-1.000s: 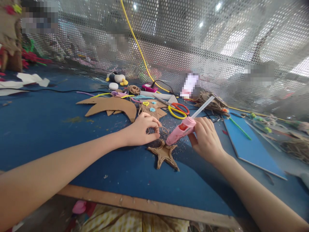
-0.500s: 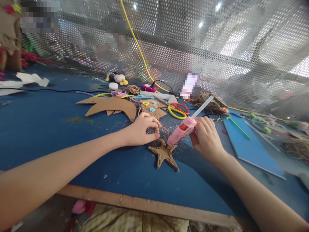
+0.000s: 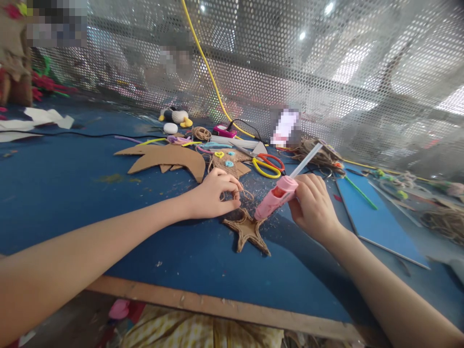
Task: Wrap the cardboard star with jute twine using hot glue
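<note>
Near the front edge of the blue table (image 3: 72,193), a twine-wrapped star (image 3: 248,231) lies flat between the person's two hands. The left hand (image 3: 212,194) rests on the table just left of and beyond the star, fingers curled in narrow around a thin loop of twine (image 3: 246,195) pinched at the fingertips. The right hand (image 3: 314,209) is closed around the grip of a pink glue gun (image 3: 276,197), whose nozzle slants down to the left and ends at the star's upper right arm; whether it touches cannot be told. A clear glue stick (image 3: 305,160) juts from the gun's back, up and to the right.

Farther away, a brown cardboard cutout (image 3: 165,158) lies flat to the left, and scissors (image 3: 268,165) with yellow and red handles rest beyond the gun. Just left of the scissors sits a twine-covered shape (image 3: 229,166) with small coloured pieces on it. A blue sheet (image 3: 377,222) lies to the right of the right hand. A perforated metal screen (image 3: 290,72) stands along the far side of the table, with a yellow cable (image 3: 206,67) running down in front of it.
</note>
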Tool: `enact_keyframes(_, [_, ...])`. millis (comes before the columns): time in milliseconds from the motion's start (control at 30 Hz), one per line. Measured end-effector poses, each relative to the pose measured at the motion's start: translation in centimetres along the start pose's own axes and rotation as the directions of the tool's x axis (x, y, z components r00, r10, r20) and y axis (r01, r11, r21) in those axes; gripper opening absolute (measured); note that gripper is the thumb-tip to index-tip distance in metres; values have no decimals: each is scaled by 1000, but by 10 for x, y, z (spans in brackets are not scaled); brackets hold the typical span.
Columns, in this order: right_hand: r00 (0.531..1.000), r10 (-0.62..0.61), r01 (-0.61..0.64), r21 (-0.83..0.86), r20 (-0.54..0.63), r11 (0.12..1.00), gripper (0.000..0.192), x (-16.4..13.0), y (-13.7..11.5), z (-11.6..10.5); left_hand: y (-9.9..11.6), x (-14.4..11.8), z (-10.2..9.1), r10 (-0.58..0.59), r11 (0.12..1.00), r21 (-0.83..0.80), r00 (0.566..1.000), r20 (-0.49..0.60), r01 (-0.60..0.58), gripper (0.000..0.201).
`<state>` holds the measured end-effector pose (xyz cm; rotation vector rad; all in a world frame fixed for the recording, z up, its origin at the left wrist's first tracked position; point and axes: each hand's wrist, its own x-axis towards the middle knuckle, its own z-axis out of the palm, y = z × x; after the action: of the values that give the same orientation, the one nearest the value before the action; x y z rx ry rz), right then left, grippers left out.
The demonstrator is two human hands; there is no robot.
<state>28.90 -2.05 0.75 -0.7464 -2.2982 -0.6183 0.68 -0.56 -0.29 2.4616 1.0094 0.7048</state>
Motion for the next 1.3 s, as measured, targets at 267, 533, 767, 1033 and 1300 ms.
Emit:
enact_keyframes(267, [999,-33,33,5,-13,999,23,0,2,-1,-1,-1,0,12,1000,8,1000,0,-12,20])
enact_keyframes(533, [999,-43,43,36,-17,998,24,0,3,-2,0,0,-1,17,1000,6,1000,9,-17,21])
enact_keyframes(767, [1000,-17,16,70,6,997,26,-3,3,-2,0,0,-1,19,1000,2,1000,10,-19,21])
enact_keyframes(1033, [999,-25,22,98,29,995,32,-1,0,-4,-1,0,-1,0,1000,-4,1000,22,0,20])
enact_keyframes(1300, [997,72,-78,187,38,979,40,-4,2,-3,2,-1,-1,-22,1000,-22,1000,18,23,21])
